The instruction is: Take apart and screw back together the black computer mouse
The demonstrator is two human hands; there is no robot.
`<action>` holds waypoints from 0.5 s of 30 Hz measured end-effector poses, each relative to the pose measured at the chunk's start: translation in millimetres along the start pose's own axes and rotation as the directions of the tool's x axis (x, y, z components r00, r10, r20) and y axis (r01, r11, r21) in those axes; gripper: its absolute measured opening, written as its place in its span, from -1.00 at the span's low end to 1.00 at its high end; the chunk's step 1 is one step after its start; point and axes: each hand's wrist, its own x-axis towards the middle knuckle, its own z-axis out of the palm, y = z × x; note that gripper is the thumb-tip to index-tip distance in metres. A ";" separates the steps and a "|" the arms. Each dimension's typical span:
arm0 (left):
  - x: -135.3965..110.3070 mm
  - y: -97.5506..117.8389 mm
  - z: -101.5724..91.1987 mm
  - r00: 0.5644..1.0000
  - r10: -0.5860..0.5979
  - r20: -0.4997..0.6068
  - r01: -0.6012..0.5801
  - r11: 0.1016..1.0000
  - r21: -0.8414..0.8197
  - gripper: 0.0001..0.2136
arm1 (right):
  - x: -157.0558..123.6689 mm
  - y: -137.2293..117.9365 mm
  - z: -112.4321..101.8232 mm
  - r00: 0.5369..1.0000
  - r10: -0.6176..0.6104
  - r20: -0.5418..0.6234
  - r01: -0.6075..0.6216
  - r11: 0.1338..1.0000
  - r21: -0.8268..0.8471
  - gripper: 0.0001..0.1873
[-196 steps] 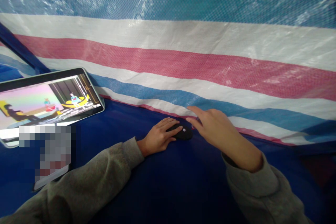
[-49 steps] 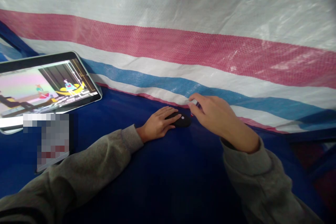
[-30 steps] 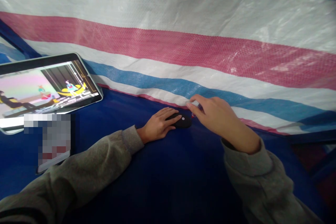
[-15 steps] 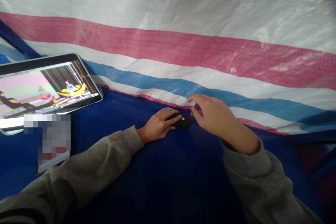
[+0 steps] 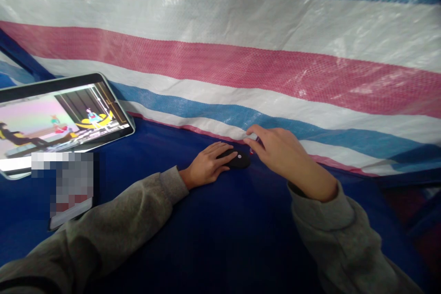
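My left hand [image 5: 208,165] lies flat with fingers stretched over a black rounded object [image 5: 244,161], which bears a small white round spot and rests on the dark blue surface [image 5: 220,220]. Part of that object is hidden under the fingers. Just right of it, my right hand [image 5: 275,149] is raised with its thumb and index fingertips brought close together in a pinch. Whatever they hold is too small to make out. A tiny red and white thing [image 5: 251,150] shows just below the right thumb; its kind is unclear.
At the left a tablet [image 5: 119,135] with a cartoon picture leans up. In front of it lies a phone-like device [image 5: 74,211], mostly blurred out. A striped plastic sheet [image 5: 220,64] hangs behind the hands. Dark blue bars [image 5: 409,179] stand at the right edge.
My right thumb has moved left and closer to the index fingertip. My left hand stays on the black object. The view has tilted slightly.
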 end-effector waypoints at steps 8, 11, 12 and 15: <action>-0.7 -0.8 1.4 1.000 0.004 -0.015 -0.004 1.000 -0.003 -0.59 | -0.4 -2.3 -2.0 1.000 -0.009 -0.029 0.009 1.000 0.014 -0.70; -0.7 -0.5 1.4 1.000 -0.001 -0.009 0.001 1.000 -0.005 -0.58 | -0.2 -2.8 -2.7 0.998 0.059 -0.006 -0.059 0.998 -0.036 -0.65; -0.6 -0.2 1.1 1.000 0.000 -0.013 -0.001 1.000 -0.004 -0.59 | -0.3 -3.1 -3.0 0.998 0.064 -0.003 -0.064 0.997 -0.038 -0.62; 0.2 0.9 -0.3 0.999 0.016 -0.033 -0.015 1.000 0.013 -0.60 | -0.6 -3.4 -3.4 1.000 0.010 -0.021 -0.010 1.000 0.006 -0.68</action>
